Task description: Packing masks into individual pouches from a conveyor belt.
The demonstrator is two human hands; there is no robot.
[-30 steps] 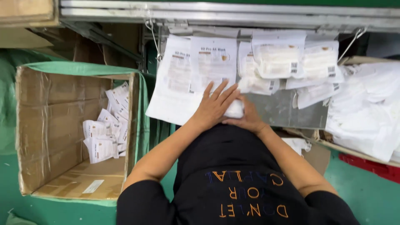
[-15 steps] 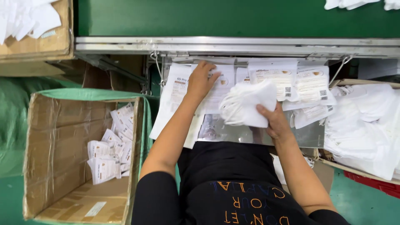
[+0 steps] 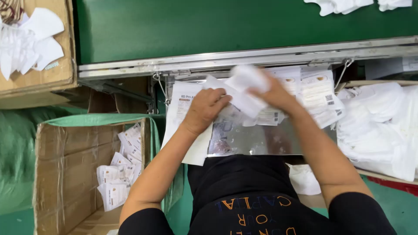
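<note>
From the head camera, 2 hands are working over a shiny metal tray. The left hand is pinching a clear packet between curled fingers. The right hand is gripping a white folded mask (blurred; finger spread unclear) above the packet's mouth. Packed packets are lying in a cardboard box at left.
</note>
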